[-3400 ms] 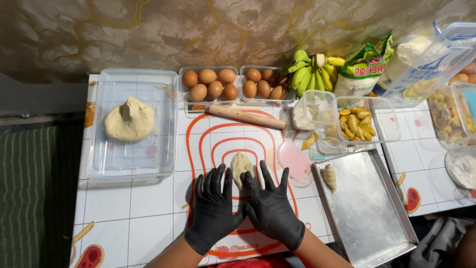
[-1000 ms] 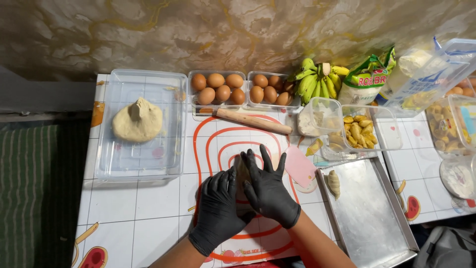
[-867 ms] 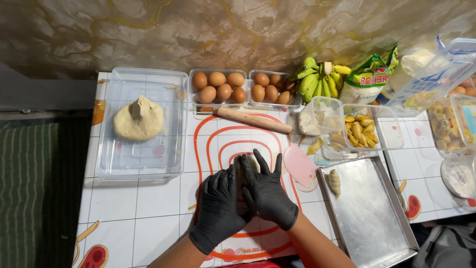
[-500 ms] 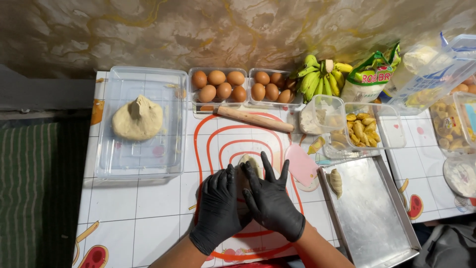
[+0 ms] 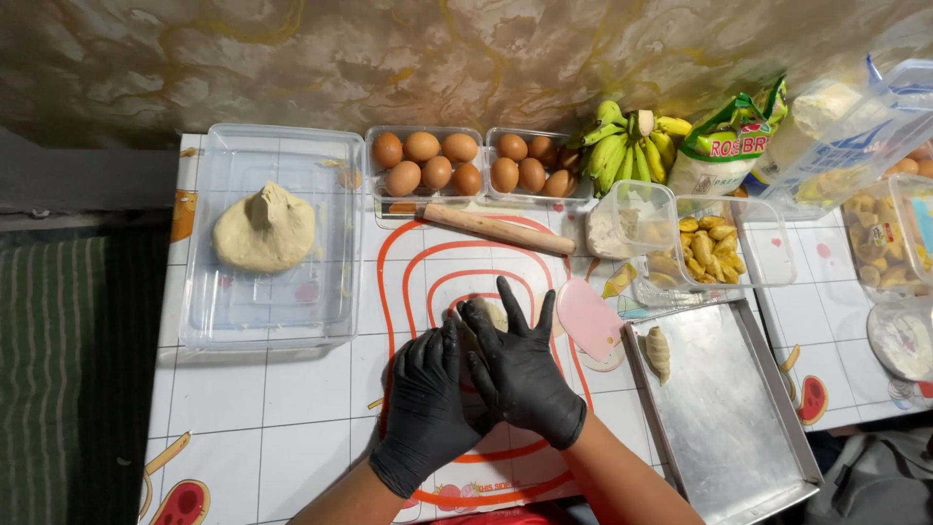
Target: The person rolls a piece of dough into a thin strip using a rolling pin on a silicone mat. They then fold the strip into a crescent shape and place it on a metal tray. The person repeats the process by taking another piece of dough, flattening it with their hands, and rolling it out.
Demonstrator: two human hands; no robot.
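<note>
A small, pale, soft piece of dough (image 5: 489, 313) lies on the white mat with red rings (image 5: 428, 262), mostly hidden under both hands. The left hand (image 5: 425, 399) and right hand (image 5: 518, 367), in matte black gloves, press flat on it, fingers spread. Beyond lie a smooth wooden rolling pin (image 5: 496, 229), brown eggs (image 5: 426, 161) and a round dough lump (image 5: 263, 230) in a clear plastic tray (image 5: 330, 301).

dough (image 5: 263, 229) in tub (image 5: 243, 311), eggs (image 5: 428, 161) behind mat (image 5: 418, 282)
</note>
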